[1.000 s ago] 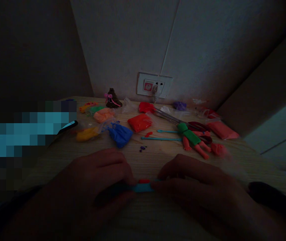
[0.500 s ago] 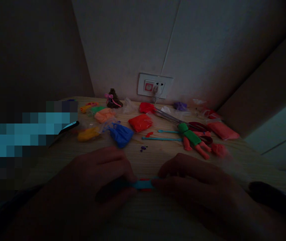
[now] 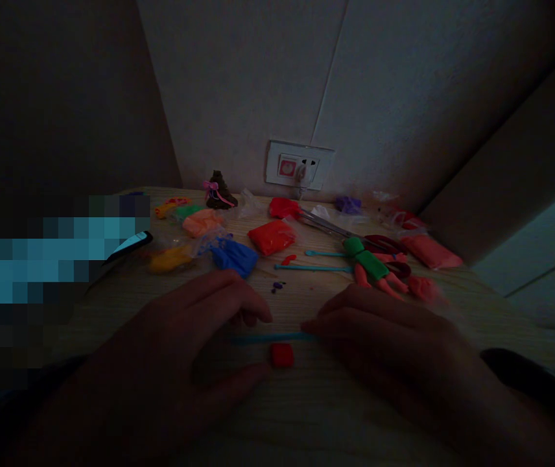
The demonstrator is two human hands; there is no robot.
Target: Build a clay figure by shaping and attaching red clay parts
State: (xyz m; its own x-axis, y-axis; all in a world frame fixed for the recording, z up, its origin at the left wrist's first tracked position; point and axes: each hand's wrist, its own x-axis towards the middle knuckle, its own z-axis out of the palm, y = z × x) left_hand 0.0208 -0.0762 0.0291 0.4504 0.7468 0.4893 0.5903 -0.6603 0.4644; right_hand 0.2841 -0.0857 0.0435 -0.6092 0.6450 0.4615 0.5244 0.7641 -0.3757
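Note:
A small red clay block [image 3: 282, 355] lies on the wooden table [image 3: 307, 415] between my hands. Just behind it lies a thin blue stick [image 3: 270, 338], flat on the table. My right hand [image 3: 389, 344] pinches the stick's right end with its fingertips. My left hand [image 3: 185, 350] hovers at the left, its fingers apart from the thumb and nothing in them. The thumb tip is close to the red block, and the stick's left end reaches under the fingers. The light is very dim.
Further back lie several clay lumps in bags, among them blue clay [image 3: 233, 256] and orange-red clay [image 3: 271, 237]. There are also scissors [image 3: 355, 237], a doll in a green clay dress [image 3: 372, 266], two blue tools [image 3: 311, 267], a brown clay figure [image 3: 218, 191] and a wall socket [image 3: 298, 165].
Both hands held the blue piece and the red block together before. Now the red block lies free on the table, the left hand has let go and lifted, and the blue stick lies behind the block.

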